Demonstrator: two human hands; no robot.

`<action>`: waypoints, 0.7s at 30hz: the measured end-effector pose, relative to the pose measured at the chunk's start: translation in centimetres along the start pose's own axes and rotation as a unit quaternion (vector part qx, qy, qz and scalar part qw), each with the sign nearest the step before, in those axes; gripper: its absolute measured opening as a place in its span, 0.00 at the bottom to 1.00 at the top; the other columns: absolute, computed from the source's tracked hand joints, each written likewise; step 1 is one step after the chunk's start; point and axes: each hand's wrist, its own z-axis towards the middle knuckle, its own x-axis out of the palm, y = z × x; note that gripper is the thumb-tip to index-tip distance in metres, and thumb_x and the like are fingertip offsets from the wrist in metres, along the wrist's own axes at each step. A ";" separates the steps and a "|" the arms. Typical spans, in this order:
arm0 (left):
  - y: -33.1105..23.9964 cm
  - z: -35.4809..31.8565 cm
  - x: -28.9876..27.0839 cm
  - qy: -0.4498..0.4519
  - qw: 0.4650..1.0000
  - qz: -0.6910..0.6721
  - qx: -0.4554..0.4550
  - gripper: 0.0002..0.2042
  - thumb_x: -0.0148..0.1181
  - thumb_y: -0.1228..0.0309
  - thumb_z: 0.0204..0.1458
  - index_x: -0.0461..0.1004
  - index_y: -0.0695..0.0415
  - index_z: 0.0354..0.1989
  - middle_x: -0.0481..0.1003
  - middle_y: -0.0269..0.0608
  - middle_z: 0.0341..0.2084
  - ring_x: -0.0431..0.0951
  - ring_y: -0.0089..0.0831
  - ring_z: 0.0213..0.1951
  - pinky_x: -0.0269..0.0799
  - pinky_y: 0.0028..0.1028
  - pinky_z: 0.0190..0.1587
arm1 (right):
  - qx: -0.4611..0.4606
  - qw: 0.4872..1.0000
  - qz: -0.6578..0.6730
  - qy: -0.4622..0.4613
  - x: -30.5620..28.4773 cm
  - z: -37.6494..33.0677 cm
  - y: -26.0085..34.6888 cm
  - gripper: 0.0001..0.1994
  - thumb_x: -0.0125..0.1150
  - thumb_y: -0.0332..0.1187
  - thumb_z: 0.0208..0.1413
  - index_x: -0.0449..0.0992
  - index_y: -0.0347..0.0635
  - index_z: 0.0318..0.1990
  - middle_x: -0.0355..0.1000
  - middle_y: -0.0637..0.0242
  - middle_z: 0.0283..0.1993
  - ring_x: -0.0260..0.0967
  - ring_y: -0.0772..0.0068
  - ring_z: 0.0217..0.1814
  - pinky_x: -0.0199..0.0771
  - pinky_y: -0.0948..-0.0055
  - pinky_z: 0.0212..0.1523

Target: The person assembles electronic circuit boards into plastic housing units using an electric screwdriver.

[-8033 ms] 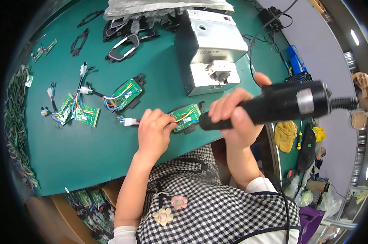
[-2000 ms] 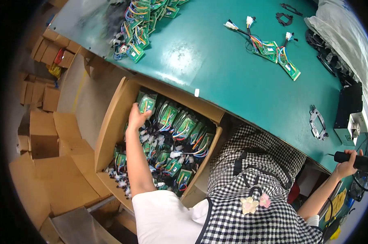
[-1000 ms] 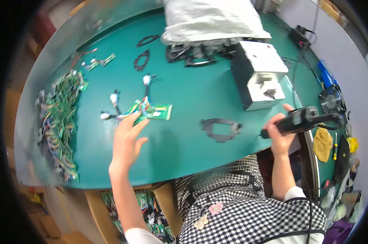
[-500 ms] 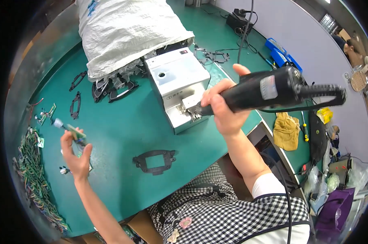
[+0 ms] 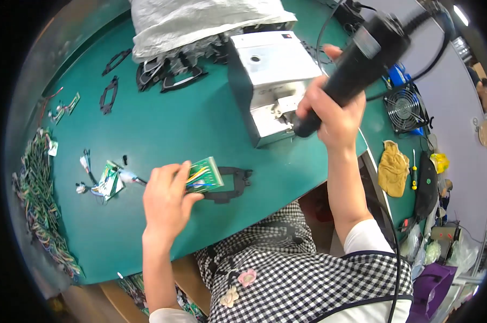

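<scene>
My left hand point(image 5: 165, 202) pinches a green circuit board point(image 5: 207, 173) with yellow, white and blue wires, above a flat black plastic frame point(image 5: 236, 183) on the green tabletop. The board covers the frame's left part. My right hand point(image 5: 338, 118) is wrapped round a black corded electric screwdriver point(image 5: 362, 59), its nose slanting down to the left. That nose is beside the front outlet of a silvery box-shaped screw feeder point(image 5: 278, 70); I cannot tell whether they touch. Left of my left hand lies another board with wires and white connectors point(image 5: 111, 180).
A heap of wired circuit boards point(image 5: 36, 188) lines the left edge. Black frames point(image 5: 109, 96) lie farther back, near a white woven sack point(image 5: 200, 24). To the right are a fan point(image 5: 404, 110), a tan glove point(image 5: 393, 169) and a yellow-handled screwdriver point(image 5: 414, 177).
My left hand has carried the board rightward to the black frame. My right hand has tilted the electric screwdriver more upright, its nose still near the feeder. The view has shifted.
</scene>
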 end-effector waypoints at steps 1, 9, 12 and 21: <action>-0.1 0.0 0.2 0.014 1.000 0.006 0.017 0.27 0.64 0.73 0.29 0.68 0.62 0.44 0.68 0.44 0.36 0.66 0.41 0.36 0.64 0.35 0.37 | -0.012 1.000 0.006 0.006 -0.1 -1.1 -0.6 0.31 0.54 0.24 0.42 0.48 0.30 0.56 0.63 0.64 0.18 0.62 0.74 0.16 0.66 0.75 0.20; -1.6 1.1 1.7 0.105 0.991 0.039 0.066 0.25 0.64 0.72 0.30 0.69 0.61 0.43 0.66 0.40 0.36 0.65 0.35 0.40 0.61 0.31 0.39 | -0.026 0.993 0.105 0.043 3.4 -6.1 -2.1 0.34 0.55 0.27 0.45 0.42 0.37 0.58 0.63 0.62 0.20 0.62 0.71 0.19 0.68 0.71 0.25; -1.7 1.2 2.3 0.107 0.991 0.043 0.069 0.25 0.65 0.73 0.29 0.70 0.60 0.42 0.66 0.38 0.35 0.65 0.34 0.40 0.61 0.31 0.38 | -0.007 0.993 0.095 0.067 4.0 -6.3 -3.0 0.35 0.55 0.24 0.45 0.41 0.37 0.58 0.64 0.61 0.21 0.63 0.71 0.20 0.68 0.70 0.27; -1.5 1.2 3.0 0.113 0.992 0.036 0.054 0.26 0.66 0.73 0.27 0.70 0.60 0.42 0.66 0.37 0.35 0.66 0.33 0.39 0.61 0.30 0.37 | -0.006 0.993 0.075 0.095 5.1 -6.4 -5.0 0.32 0.54 0.20 0.43 0.45 0.35 0.56 0.64 0.61 0.22 0.64 0.72 0.22 0.69 0.73 0.28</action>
